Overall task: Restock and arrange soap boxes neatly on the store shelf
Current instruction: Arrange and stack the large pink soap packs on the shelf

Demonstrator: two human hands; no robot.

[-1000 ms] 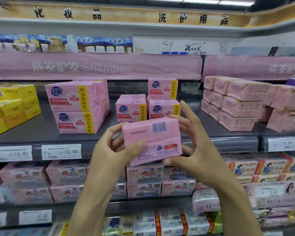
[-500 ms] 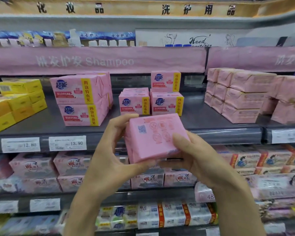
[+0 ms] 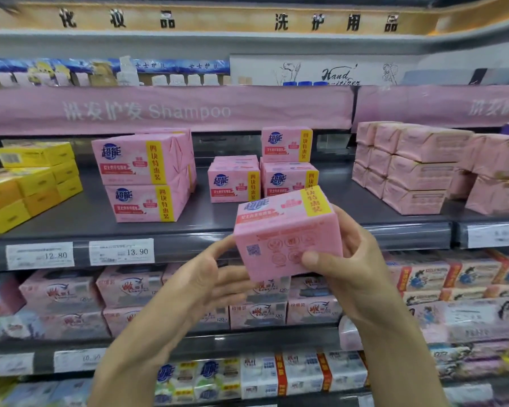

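Gripping soap box [image 3: 285,239], right hand [image 3: 362,259] half-hidden

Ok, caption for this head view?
Right hand grips a pink soap box, left hand outstretched beside it, matching boxes stacked on the shelf behind.

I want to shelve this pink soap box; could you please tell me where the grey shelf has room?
Bare shelf lies between the yellow boxes and the tall pink stack, between that stack and the smaller pink boxes, and right of those before the wrapped packs. Lower shelves are crowded.
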